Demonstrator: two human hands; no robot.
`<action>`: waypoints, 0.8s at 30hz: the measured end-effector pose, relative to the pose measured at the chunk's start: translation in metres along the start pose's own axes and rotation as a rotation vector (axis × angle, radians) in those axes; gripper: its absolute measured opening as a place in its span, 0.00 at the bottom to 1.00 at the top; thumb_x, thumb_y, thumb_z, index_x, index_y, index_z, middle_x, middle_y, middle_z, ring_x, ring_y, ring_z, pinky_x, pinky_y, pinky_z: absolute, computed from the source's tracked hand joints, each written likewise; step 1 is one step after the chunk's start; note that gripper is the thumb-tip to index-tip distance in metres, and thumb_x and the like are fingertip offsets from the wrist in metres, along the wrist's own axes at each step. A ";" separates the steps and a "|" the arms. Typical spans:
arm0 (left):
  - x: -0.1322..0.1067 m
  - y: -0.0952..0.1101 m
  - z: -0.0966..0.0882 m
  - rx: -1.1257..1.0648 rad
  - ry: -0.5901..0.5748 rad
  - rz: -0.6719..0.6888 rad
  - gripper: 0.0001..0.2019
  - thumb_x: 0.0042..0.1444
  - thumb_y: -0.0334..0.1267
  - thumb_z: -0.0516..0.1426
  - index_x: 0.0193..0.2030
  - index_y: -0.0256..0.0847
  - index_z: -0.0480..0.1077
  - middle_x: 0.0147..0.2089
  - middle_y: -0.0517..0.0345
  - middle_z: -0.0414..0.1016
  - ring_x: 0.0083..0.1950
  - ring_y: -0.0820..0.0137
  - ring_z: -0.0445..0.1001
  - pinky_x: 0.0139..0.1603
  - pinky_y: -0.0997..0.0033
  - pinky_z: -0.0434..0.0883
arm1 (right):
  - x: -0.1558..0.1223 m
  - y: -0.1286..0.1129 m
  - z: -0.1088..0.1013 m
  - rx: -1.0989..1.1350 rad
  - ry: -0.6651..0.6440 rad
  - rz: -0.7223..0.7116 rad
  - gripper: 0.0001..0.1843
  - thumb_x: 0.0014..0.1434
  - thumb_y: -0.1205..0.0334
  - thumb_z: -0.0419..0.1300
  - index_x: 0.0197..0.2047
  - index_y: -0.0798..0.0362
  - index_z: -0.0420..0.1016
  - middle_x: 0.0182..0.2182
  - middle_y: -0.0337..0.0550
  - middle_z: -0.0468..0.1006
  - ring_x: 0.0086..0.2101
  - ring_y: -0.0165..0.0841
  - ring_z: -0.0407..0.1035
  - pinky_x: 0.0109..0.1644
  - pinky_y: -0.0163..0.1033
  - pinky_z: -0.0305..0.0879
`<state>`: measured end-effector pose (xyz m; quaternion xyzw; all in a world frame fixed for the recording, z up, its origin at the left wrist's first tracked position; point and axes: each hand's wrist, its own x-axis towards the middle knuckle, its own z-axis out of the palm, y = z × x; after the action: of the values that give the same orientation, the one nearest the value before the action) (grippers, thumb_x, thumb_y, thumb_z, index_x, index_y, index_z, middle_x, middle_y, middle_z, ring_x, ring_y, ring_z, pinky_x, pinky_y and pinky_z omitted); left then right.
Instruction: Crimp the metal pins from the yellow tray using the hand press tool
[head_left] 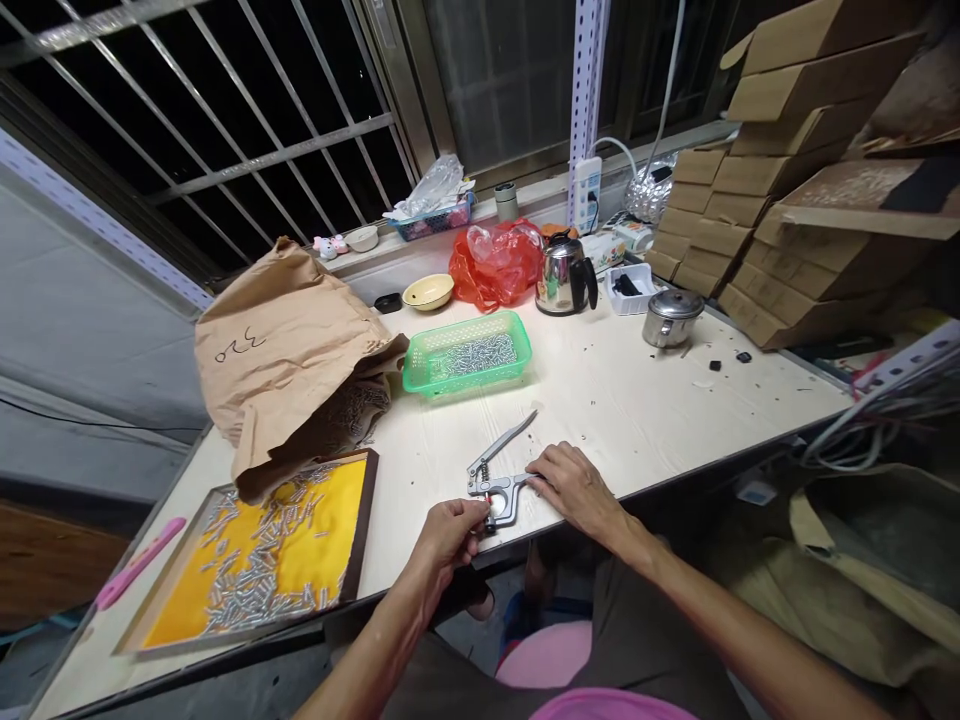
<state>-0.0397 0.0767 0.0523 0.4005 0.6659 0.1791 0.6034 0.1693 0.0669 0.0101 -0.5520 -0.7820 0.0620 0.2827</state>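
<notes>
A metal hand press tool [496, 470] lies on the white table [615, 400] near its front edge, its upper handle raised toward the far right. My left hand [448, 533] is pinched at the tool's jaw, fingers closed on a small part I cannot make out. My right hand [574, 487] rests on the tool's lower handle, fingers curled over it. A yellow tray [262, 560] with several small metal tubes sits to the left. A green basket [466, 353] with more metal tubes stands behind the tool.
A brown paper sack [285, 350] spills tubes onto the tray. A kettle [566, 277], steel pot [671, 318], red bag [495, 262] and yellow bowl [428, 291] stand at the back. Cardboard boxes [780, 180] are stacked at the right. A pink tool [139, 562] lies far left.
</notes>
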 end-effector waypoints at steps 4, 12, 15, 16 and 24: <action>0.000 0.004 0.000 0.026 -0.020 -0.050 0.21 0.40 0.54 0.63 0.21 0.39 0.62 0.09 0.68 0.59 0.09 0.82 0.53 0.12 0.82 0.45 | 0.001 -0.001 -0.001 -0.005 0.002 -0.005 0.08 0.63 0.59 0.54 0.40 0.50 0.73 0.34 0.44 0.71 0.38 0.36 0.63 0.43 0.42 0.59; 0.002 0.007 0.001 -0.009 -0.051 -0.103 0.16 0.44 0.45 0.62 0.19 0.38 0.62 0.08 0.66 0.60 0.09 0.80 0.56 0.11 0.82 0.49 | 0.000 0.001 0.001 -0.004 0.002 -0.009 0.07 0.62 0.60 0.54 0.40 0.50 0.72 0.35 0.43 0.71 0.38 0.36 0.63 0.43 0.42 0.59; 0.001 0.005 0.003 -0.055 -0.027 -0.116 0.15 0.46 0.44 0.61 0.20 0.37 0.63 0.09 0.65 0.62 0.10 0.79 0.59 0.11 0.82 0.52 | 0.000 0.001 0.002 -0.016 0.001 -0.014 0.06 0.62 0.60 0.54 0.39 0.50 0.72 0.35 0.43 0.71 0.38 0.36 0.62 0.43 0.42 0.59; 0.000 0.005 0.003 -0.060 -0.020 -0.122 0.15 0.46 0.44 0.61 0.20 0.37 0.62 0.10 0.65 0.62 0.10 0.79 0.59 0.11 0.82 0.52 | 0.000 0.001 0.002 -0.023 -0.001 -0.017 0.06 0.62 0.60 0.55 0.39 0.51 0.72 0.34 0.43 0.71 0.38 0.36 0.62 0.43 0.41 0.59; -0.005 0.001 0.012 -0.175 0.048 -0.101 0.14 0.46 0.42 0.62 0.22 0.37 0.62 0.13 0.67 0.63 0.11 0.81 0.60 0.11 0.82 0.55 | 0.002 -0.004 -0.002 -0.116 -0.037 -0.024 0.06 0.62 0.60 0.54 0.38 0.51 0.72 0.34 0.44 0.71 0.38 0.36 0.62 0.43 0.41 0.57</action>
<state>-0.0282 0.0704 0.0544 0.3078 0.6815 0.2154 0.6281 0.1668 0.0669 0.0139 -0.5568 -0.7959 0.0236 0.2364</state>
